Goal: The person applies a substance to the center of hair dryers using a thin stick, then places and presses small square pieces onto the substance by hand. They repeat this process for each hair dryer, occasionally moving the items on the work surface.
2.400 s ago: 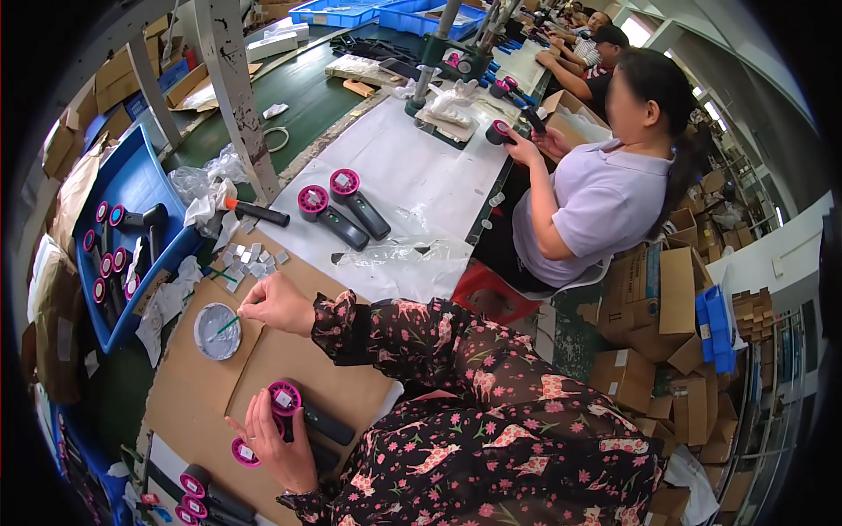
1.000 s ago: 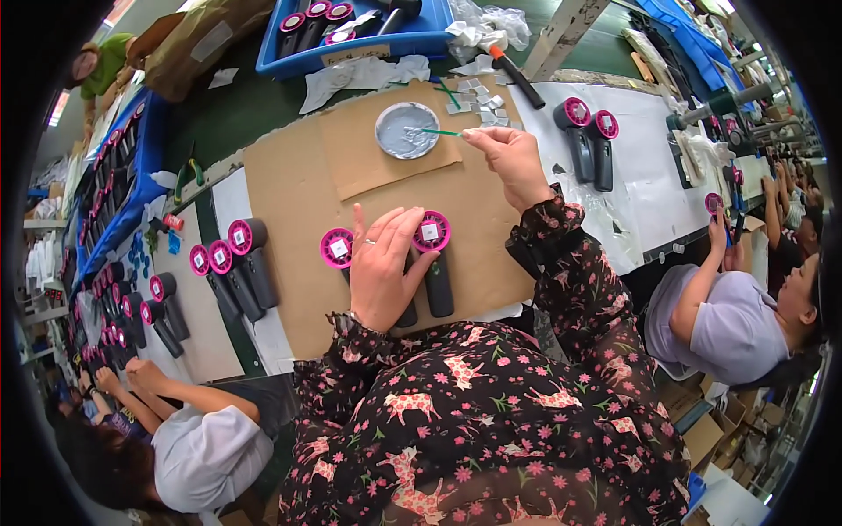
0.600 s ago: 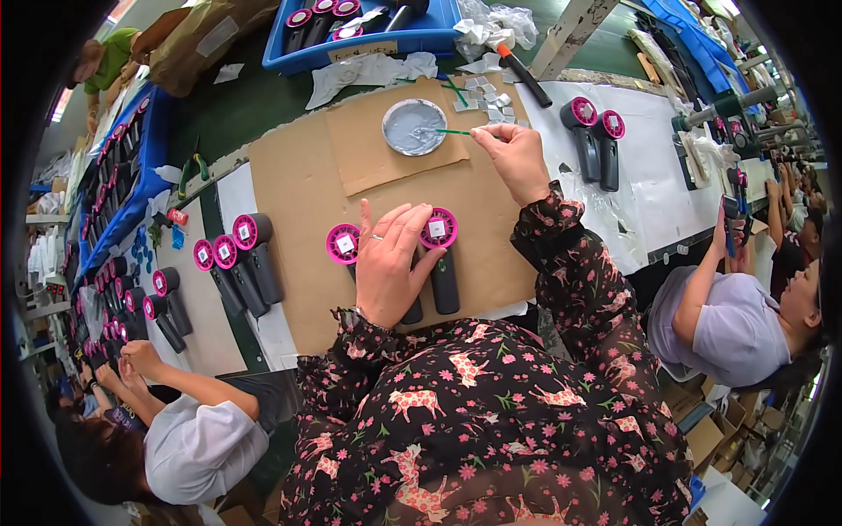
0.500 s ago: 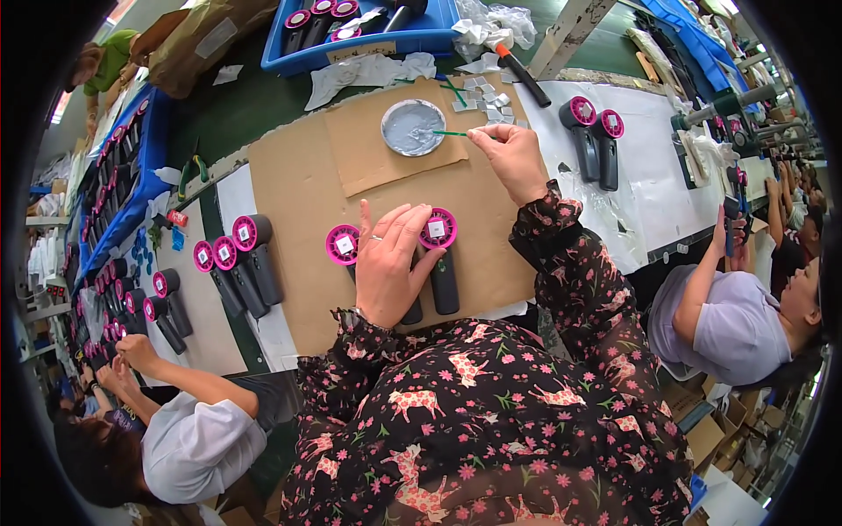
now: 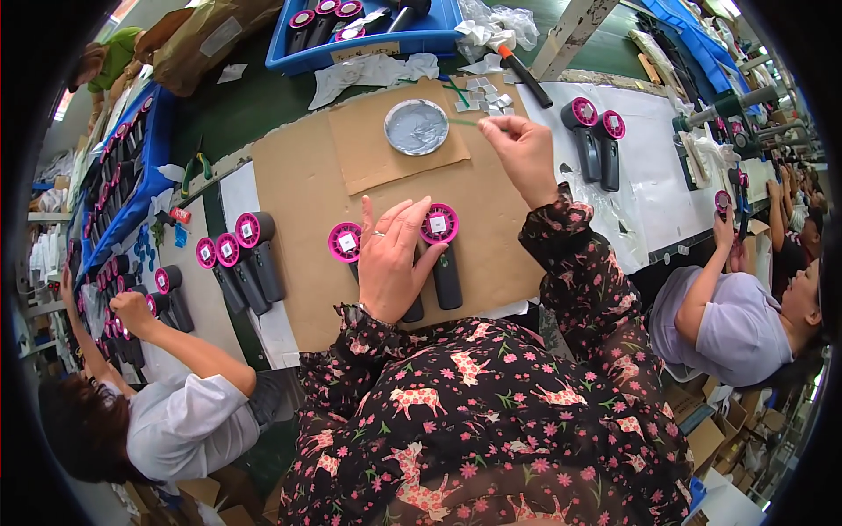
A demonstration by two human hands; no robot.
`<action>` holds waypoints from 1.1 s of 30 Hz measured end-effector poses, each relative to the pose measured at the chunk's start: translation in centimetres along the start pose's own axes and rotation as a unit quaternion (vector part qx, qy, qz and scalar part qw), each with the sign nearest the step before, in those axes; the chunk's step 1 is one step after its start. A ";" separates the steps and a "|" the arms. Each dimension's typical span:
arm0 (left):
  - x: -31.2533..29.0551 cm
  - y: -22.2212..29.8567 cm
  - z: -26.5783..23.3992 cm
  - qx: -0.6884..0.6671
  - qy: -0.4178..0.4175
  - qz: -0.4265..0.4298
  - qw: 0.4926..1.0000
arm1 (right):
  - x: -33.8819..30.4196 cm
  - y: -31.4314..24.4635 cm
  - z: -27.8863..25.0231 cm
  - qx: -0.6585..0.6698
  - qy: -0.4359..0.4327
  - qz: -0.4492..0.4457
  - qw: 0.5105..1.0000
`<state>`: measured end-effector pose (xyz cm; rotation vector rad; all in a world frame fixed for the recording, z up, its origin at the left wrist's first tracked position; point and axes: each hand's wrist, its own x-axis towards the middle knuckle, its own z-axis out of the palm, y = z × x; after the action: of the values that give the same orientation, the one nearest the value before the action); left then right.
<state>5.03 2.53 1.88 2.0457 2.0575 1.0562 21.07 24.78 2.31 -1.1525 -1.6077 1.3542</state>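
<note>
With thumb and fingertips, my right hand pinches a thin green stick, slightly blurred. The stick's end points toward a round dish of grey paste to its left. My left hand has its fingers stretched and thumb apart, lying over two black handheld devices with round pink grilles. One, the left device, shows mostly its grille, its handle largely hidden by the hand. Beside my fingertips is the right device, a small white square label on its grille. Both lie on a brown cardboard sheet.
Similar devices lie left and right of the cardboard. Beyond the dish are small clear square pieces, an orange-and-black handled tool and a blue bin. Co-workers sit left and right.
My right hand has drawn the green stick back to the right, out of the paste dish. My left hand stays put. The co-worker on the left has shifted an arm.
</note>
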 end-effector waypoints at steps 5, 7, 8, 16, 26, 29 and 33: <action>-0.3 -0.1 0.0 0.003 -0.003 0.003 1.000 | 0.0 1.1 -0.5 0.109 -0.002 0.061 0.992; -0.4 -0.2 0.1 0.004 -0.002 0.002 1.000 | 0.2 1.1 -1.0 0.126 -0.016 0.077 0.989; -0.4 -0.2 0.1 0.005 -0.001 0.004 1.000 | 0.3 0.6 -1.2 0.144 -0.029 0.092 0.985; -0.6 -0.4 0.3 -0.024 0.000 -0.016 1.000 | 1.1 1.0 -1.5 0.179 -0.046 0.122 0.975; -0.3 -0.4 0.3 -0.031 0.004 -0.022 0.999 | 1.1 2.0 0.5 0.053 -0.026 0.025 0.998; -0.4 -0.3 0.2 -0.029 -0.004 -0.020 0.999 | 0.7 0.1 -0.7 0.136 -0.029 0.064 0.988; -0.7 -0.6 0.3 -0.031 0.004 -0.020 0.999 | 1.0 1.0 -0.3 0.123 -0.036 0.077 0.989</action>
<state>4.71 2.10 1.09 1.9656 2.0353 1.1087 21.23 25.86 1.37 -1.1061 -1.3769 1.6603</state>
